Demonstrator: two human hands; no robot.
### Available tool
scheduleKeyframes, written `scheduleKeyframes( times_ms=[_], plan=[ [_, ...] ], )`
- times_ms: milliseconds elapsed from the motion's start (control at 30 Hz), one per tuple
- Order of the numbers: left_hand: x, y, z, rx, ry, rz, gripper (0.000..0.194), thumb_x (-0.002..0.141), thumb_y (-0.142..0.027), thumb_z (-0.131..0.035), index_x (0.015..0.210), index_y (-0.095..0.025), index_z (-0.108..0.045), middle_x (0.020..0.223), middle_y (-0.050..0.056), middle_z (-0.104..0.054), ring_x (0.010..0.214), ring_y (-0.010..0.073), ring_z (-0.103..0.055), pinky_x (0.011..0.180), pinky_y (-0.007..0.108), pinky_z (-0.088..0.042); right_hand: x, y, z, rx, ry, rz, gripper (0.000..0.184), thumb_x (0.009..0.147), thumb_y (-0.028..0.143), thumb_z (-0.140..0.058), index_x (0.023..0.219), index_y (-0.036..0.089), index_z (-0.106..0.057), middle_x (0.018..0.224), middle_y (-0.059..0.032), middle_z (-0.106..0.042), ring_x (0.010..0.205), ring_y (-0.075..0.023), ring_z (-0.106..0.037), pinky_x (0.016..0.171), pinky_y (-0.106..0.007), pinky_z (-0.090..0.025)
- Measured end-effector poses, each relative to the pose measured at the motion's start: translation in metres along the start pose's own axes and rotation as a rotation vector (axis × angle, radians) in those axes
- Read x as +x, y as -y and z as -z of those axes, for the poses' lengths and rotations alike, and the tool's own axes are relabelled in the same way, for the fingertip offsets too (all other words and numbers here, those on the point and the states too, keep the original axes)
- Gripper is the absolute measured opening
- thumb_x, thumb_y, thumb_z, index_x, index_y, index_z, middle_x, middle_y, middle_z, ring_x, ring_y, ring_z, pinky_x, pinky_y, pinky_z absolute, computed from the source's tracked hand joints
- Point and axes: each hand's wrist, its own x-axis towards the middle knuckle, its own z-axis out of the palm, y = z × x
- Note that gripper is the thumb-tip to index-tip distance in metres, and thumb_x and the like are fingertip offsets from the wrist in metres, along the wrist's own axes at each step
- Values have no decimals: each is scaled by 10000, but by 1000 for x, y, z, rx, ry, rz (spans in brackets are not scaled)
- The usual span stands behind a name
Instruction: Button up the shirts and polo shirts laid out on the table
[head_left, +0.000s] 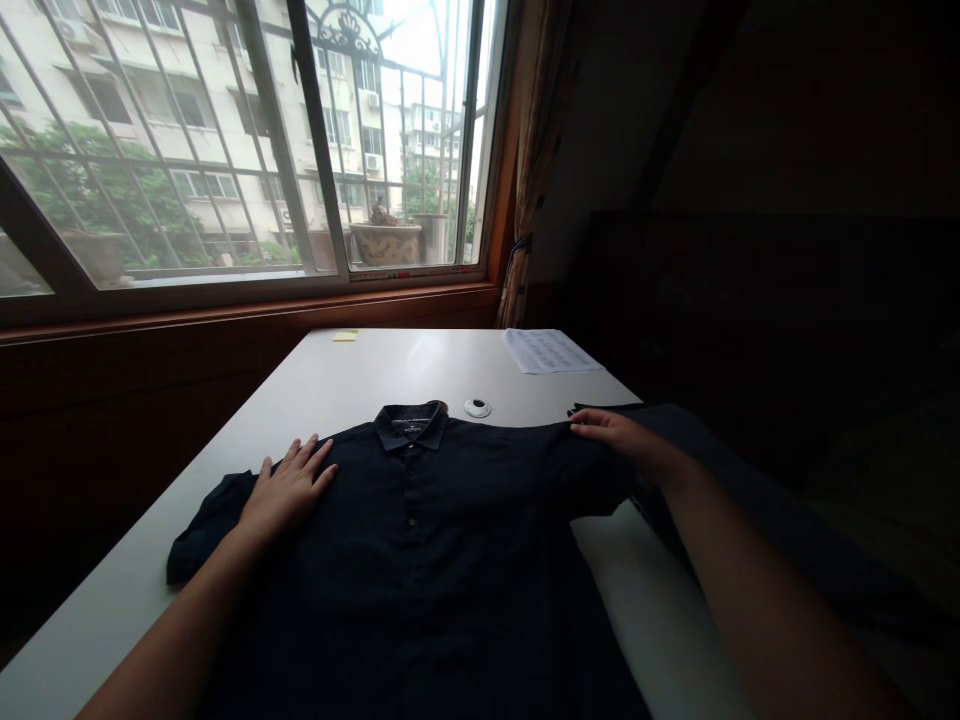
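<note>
While the left hand (286, 488) lies spread on the shirt (450, 570), the right hand (619, 436), pinching its shoulder (546, 442), should pull gently

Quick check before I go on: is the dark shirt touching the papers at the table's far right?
Apart. The head view shows a strip of the white table between the dark shirt and the papers.
</note>
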Motion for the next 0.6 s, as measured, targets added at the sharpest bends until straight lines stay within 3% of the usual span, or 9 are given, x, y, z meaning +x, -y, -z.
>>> scheduleKeyframes(
  times_ms=[200, 267, 400, 600],
  plan=[
    [-1, -2, 2, 9, 1, -2, 611, 1015, -553, -229, 1573, -305, -204, 1657, 33, -120, 1528, 310, -104, 1173, 605, -164, 12, -12, 7, -302, -219, -28, 493, 699, 412, -801, 1081, 132, -663, 824, -65, -694, 741, -206, -653, 634, -279, -494],
    [-1, -2, 2, 1, 2, 0, 617, 1012, -566, -226, 1572, -310, -205, 1656, 32, -125, 1527, 311, -110, 1171, 608, -168, 5, -6, 2, -247, -173, -41, 590, 755, 474, -765, 1224, 153, -611, 931, -95, -712, 807, -224, -674, 653, -280, -510],
    [-1, -1, 1, 5, -3, -6, 617, 1012, -566, -222, 1571, -304, -219, 1656, 31, -128, 1527, 311, -112, 1170, 601, -178, -20, 10, -10, -107, 77, -46, 792, 824, 565, -693, 1483, 258, -379, 1168, -119, -681, 1007, -267, -687, 767, -305, -551],
    [1, 1, 0, 8, -6, -2, 613, 1009, -575, -236, 1566, -322, -226, 1652, 24, -145, 1524, 312, -127, 1169, 603, -188, -51, 14, -9, -86, 111, -19, 1101, 767, 496, -782, 1580, 333, -58, 1438, -172, -514, 1151, -311, -658, 1005, -440, -505]
  ],
)
